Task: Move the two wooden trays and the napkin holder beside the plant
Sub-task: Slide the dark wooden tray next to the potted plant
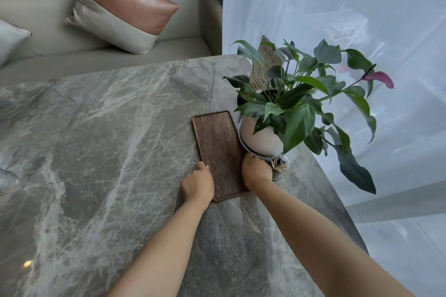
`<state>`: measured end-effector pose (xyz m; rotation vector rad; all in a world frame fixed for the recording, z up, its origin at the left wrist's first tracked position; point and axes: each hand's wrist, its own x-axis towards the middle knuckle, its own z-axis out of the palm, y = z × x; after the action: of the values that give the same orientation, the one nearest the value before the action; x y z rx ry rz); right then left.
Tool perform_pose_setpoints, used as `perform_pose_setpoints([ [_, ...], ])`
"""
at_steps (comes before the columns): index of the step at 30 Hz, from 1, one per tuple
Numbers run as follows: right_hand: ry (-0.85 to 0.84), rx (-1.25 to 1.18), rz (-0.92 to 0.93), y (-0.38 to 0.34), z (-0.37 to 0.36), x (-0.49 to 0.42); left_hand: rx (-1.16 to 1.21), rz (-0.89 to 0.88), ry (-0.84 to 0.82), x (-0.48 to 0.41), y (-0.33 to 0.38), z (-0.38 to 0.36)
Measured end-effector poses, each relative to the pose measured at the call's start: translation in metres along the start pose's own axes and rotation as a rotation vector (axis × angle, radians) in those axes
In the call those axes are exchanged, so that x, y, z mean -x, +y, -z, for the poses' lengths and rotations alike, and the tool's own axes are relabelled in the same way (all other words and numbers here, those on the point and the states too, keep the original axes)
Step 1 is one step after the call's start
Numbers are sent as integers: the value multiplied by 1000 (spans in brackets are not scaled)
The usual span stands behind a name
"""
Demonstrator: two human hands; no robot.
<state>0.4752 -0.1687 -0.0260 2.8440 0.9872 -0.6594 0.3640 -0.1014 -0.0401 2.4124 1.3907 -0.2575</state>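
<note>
Gripping a dark-grained rectangular wooden tray (219, 152) by its long edges, left hand (198, 184) and right hand (255, 171).

— What sort of place is this?
— A lounge or café seating nook, I'd say. A long marble table (101, 142) stands right against an upholstered sofa (48, 31) with cushions (123, 5).
— Why not simply a home?
— The card (264, 62) stuck in the plant (289, 101) carries printed characters and what looks like a number, like a table marker. A sheer curtain (337, 7) hangs along the table's right side, with daylight behind it.
— Anything else?
— A small jar (280, 164) by the pot.
</note>
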Motion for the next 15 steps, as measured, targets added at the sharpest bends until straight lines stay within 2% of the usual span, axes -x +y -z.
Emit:
perform_pose_setpoints([
  [10,-34,-25,-32,-3,5,7,-3,-22,-36,-6,-5,8],
  [15,33,-4,-25,-8,11,19,35,-49,11,0,-10,17],
])
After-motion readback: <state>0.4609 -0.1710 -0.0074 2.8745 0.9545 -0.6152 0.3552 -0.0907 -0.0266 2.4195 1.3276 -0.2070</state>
